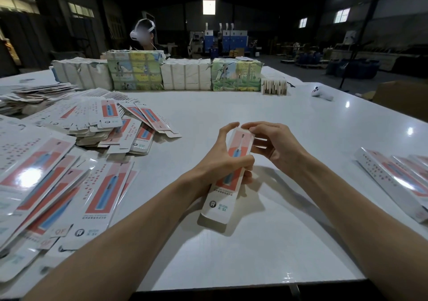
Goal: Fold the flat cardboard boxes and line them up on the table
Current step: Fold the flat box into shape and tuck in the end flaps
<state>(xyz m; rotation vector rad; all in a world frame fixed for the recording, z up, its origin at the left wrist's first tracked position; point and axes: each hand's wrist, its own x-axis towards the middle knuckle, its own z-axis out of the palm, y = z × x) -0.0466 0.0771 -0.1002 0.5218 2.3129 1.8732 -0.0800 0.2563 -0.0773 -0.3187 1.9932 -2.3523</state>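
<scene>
Box, slim, white, red-blue print

— Clearance on my left?
— Blocked: loose flat boxes heaped from the near edge to mid-table.
— My right?
— Folded boxes line the right edge; bare table between them and the heap.
— Ahead?
— Open up to the wrapped bundles; a white controller lies far right.
</scene>
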